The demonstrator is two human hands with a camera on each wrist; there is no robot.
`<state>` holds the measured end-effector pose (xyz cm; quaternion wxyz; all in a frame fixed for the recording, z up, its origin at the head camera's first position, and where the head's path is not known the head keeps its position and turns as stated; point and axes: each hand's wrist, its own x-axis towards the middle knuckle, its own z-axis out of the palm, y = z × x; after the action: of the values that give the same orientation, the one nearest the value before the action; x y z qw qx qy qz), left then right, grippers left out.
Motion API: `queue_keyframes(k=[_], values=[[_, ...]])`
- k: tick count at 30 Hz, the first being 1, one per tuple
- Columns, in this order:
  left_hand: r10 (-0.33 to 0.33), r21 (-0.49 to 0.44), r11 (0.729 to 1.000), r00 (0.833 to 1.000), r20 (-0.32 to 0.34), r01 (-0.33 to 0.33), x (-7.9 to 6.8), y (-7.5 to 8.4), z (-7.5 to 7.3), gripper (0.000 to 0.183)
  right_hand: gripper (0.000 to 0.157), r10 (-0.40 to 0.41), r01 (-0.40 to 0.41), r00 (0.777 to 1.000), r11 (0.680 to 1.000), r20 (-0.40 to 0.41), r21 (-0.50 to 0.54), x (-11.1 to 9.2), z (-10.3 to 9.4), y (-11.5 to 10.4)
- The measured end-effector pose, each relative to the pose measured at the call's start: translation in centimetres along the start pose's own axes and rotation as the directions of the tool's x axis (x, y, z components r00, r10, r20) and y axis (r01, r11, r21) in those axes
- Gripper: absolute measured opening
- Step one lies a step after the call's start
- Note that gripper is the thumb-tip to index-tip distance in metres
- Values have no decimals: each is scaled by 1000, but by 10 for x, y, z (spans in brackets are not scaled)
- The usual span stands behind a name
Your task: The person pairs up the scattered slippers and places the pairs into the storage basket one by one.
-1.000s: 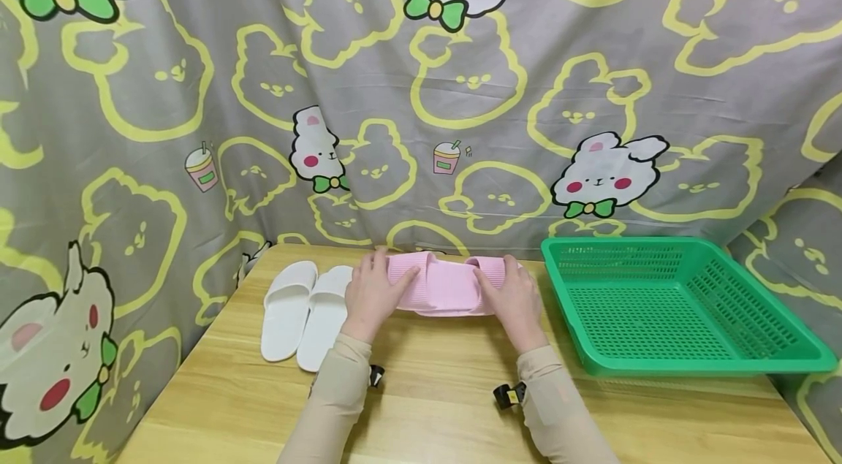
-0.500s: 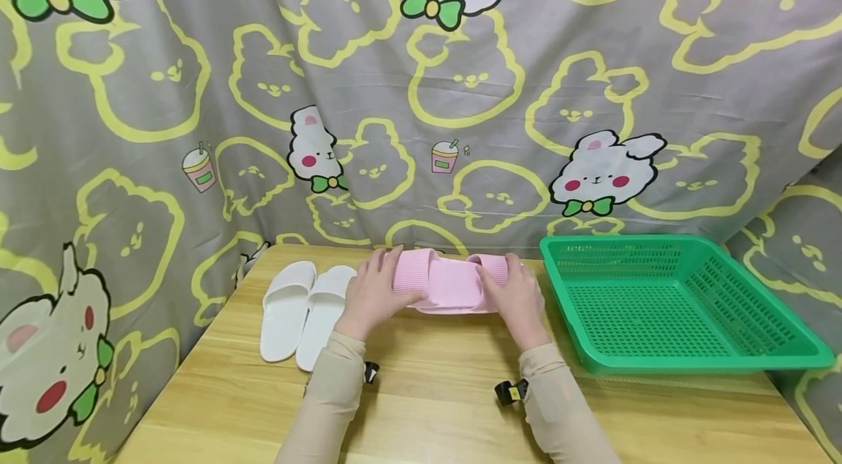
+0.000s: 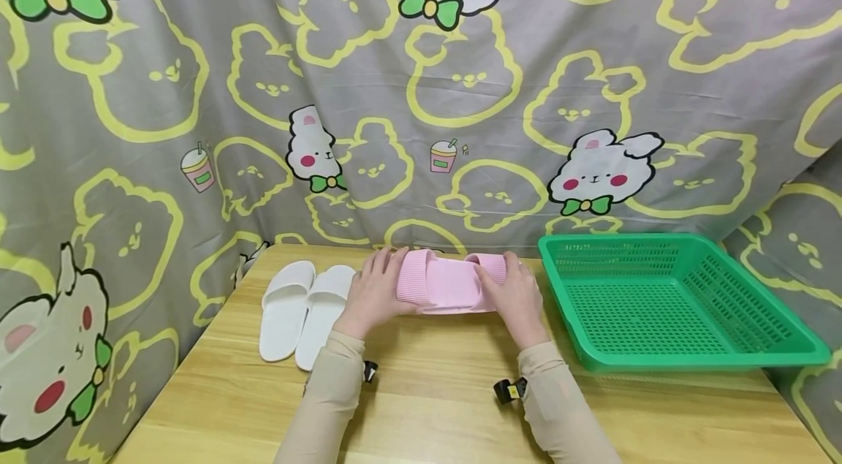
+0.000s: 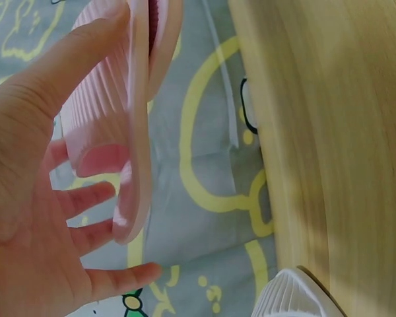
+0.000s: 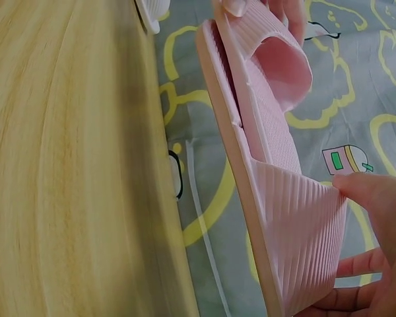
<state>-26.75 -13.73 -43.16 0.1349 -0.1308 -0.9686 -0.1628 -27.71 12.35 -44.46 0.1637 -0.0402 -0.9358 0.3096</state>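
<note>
Your left hand [image 3: 371, 296] is clamped on one end of the pink slippers [image 3: 454, 285], thumb on the strap, fingers spread behind. Your right hand [image 3: 518, 299] grips the other end, thumb on that strap. Pair overlapped, straps at opposite ends, held above the far part of the wooden table [image 3: 430, 391]. To your left: white slippers [image 3: 286, 318], side by side. To your right: green basket [image 3: 684, 361]. Behind: patterned curtain [image 3: 378, 84].

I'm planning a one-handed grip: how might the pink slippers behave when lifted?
The pink slippers probably hold shape, their soles looking thick and nearly straight. Ribbed straps should resist slipping. Being two overlapping pieces, they may slide apart.
</note>
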Motion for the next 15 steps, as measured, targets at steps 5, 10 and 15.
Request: queue_keyframes(k=[5,10,15], values=[[37,8,999,999,-11,-37,1,-1,2,117,76,3,-3,1000,1000,2,5,0,-2,-1],[68,2,998,997,-35,-68,0,-1,4,115,74,10,-10,1000,1000,13,9,0,-2,-2],[73,26,997,997,-35,-72,0,-1,4,114,75,0,0,1000,1000,12,10,-1,-3,-2]])
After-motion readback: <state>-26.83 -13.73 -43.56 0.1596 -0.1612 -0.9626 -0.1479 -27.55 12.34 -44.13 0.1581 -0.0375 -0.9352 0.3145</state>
